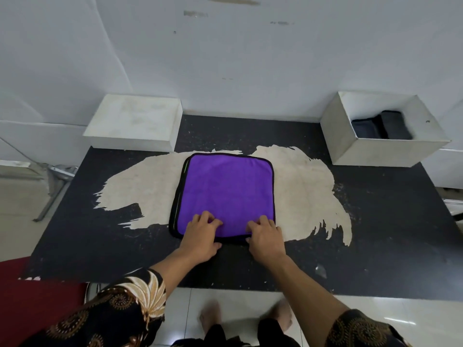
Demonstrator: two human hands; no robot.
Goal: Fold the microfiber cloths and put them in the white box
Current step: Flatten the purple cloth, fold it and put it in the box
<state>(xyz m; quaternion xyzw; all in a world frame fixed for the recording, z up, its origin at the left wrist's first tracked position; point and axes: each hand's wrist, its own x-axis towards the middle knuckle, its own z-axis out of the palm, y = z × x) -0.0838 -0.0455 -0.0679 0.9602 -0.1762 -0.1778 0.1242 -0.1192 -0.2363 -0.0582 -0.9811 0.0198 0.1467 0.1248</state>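
Worn black table (pixel 75 246) carries a purple microfiber cloth (pixel 225 189) flat at centre. Left hand (pixel 200 236) and right hand (pixel 265 237) seem to pinch its near edge; white box (pixel 375 151), upper right, holds dark cloths (pixel 385 126).

A purple cloth (pixel 225 191) w/ black trim lies flat and square on a worn black table (pixel 375 234), over a pale scuffed patch. Left hand (pixel 200 236) & right hand (pixel 265 236) grip its near edge, fingers curled on top, thumbs at the hem. Back right, an open white box (pixel 375 151) holds dark folded cloths (pixel 383 126). Back left, a second white box (pixel 135 123) sits w/ its top closed. Patterned sleeves (pixel 120 314) and bare feet (pixel 210 319) show on tiled floor below.
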